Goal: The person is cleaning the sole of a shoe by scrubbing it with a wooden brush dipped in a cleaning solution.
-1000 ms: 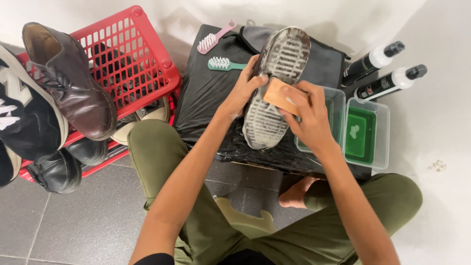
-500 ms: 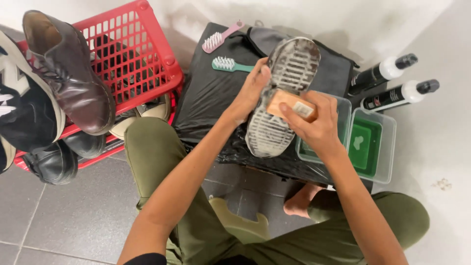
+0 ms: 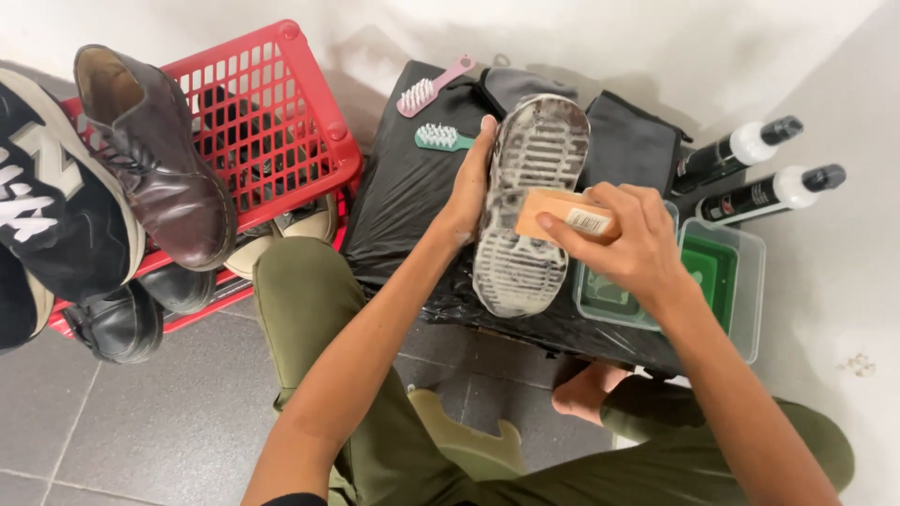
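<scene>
My left hand (image 3: 472,187) grips the side of a shoe (image 3: 530,197) turned sole-up, its ridged grey sole covered in white foam. My right hand (image 3: 630,245) holds a wooden-backed brush (image 3: 553,212) pressed flat against the middle of that sole. The shoe is held over a black plastic sheet (image 3: 403,197) spread on a low surface in front of my knees.
A pink brush (image 3: 427,89) and a teal brush (image 3: 441,139) lie on the sheet. Two clear tubs (image 3: 741,281), one with green liquid, sit at right beside two dark spray bottles (image 3: 750,169). A red basket (image 3: 272,122) with a brown shoe (image 3: 155,159) and others stands left.
The right hand and brush slid a little along the foamy sole, from its middle toward the right edge. The left hand kept its grip on the shoe.
</scene>
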